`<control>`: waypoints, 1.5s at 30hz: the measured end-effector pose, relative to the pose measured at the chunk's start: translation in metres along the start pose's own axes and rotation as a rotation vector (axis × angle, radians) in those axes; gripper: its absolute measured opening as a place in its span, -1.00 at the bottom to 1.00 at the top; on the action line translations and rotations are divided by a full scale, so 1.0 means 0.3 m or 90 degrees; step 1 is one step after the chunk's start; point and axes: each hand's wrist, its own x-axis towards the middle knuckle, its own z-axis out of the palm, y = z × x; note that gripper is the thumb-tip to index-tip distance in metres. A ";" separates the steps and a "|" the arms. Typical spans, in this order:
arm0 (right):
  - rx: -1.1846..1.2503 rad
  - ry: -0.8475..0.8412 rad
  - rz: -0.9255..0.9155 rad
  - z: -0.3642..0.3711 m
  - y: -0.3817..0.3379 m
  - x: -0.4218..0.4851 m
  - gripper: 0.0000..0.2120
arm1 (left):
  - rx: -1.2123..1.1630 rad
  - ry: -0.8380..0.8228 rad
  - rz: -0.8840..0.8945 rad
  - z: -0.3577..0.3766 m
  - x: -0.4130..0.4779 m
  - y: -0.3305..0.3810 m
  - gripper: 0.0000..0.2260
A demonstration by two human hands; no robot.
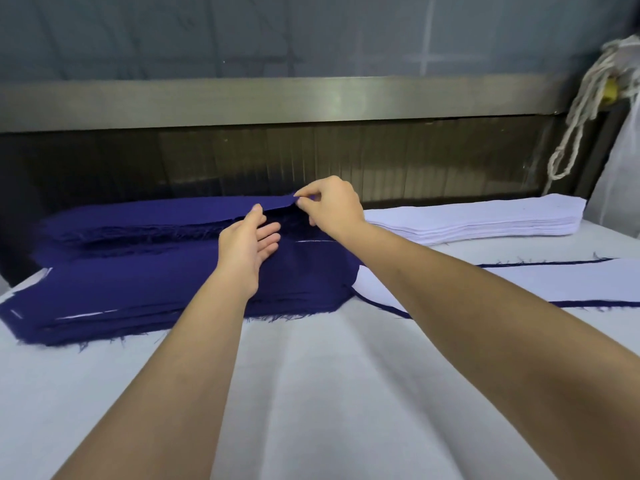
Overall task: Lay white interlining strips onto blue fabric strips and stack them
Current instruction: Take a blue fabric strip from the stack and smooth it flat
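**Pinch on top blue fabric strip (207,211), right end**

Thumb and forefinger of the right hand (332,206) pinch the strip's lifted right end above the far blue pile (138,233). The left hand (247,244), just left and nearer, has loosely spread fingers, thumb at the strip's edge. The strip runs leftward from both hands. The white interlining stack (485,220) lies right, closer to the right hand.
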 end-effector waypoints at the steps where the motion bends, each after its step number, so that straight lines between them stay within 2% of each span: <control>1: 0.000 0.005 -0.002 -0.001 0.003 -0.004 -0.83 | -0.015 -0.006 -0.003 -0.001 -0.001 0.000 -0.65; 7: 0.122 0.061 0.041 -0.047 0.025 -0.027 -0.82 | -0.103 -0.021 -0.015 -0.008 -0.006 0.002 -0.61; 10: 0.165 0.086 0.070 -0.087 0.070 -0.050 -0.83 | -0.084 -0.008 0.020 -0.007 0.001 0.001 -0.73; 12: 0.204 0.117 0.108 -0.116 0.107 -0.069 -0.75 | -0.053 0.011 0.052 -0.001 -0.001 -0.004 -0.79; 14: 0.252 0.152 0.158 -0.155 0.151 -0.090 -0.66 | -0.035 0.057 0.091 0.012 -0.009 -0.014 -0.67; 17: 0.262 0.186 0.205 -0.231 0.220 -0.122 -0.74 | -0.019 0.130 0.145 0.021 -0.014 -0.030 -0.42; 20: 0.309 0.203 0.256 -0.306 0.290 -0.164 -0.80 | -0.005 0.145 0.169 0.016 -0.012 -0.036 -0.32; 23: 0.360 0.202 0.284 -0.377 0.350 -0.204 -0.77 | 0.015 0.118 0.174 0.011 -0.008 -0.040 -0.31; 28: 0.347 0.214 0.326 -0.510 0.447 -0.268 -0.67 | 0.086 0.077 0.122 0.023 -0.003 -0.053 -0.68; 32: 0.297 0.222 0.330 -0.607 0.522 -0.320 -0.66 | 0.153 0.010 0.137 0.061 -0.039 -0.064 -0.82; 37: 0.181 0.294 0.385 -0.723 0.634 -0.378 -0.65 | 0.274 -0.097 0.170 0.126 -0.115 -0.087 -0.79; 41: 0.077 0.325 0.405 -0.799 0.722 -0.428 -0.73 | 0.405 -0.156 0.227 0.173 -0.169 -0.110 -0.77; 45: 0.085 0.346 0.412 -0.846 0.773 -0.452 -0.72 | 0.480 -0.180 0.250 0.204 -0.201 -0.113 -0.69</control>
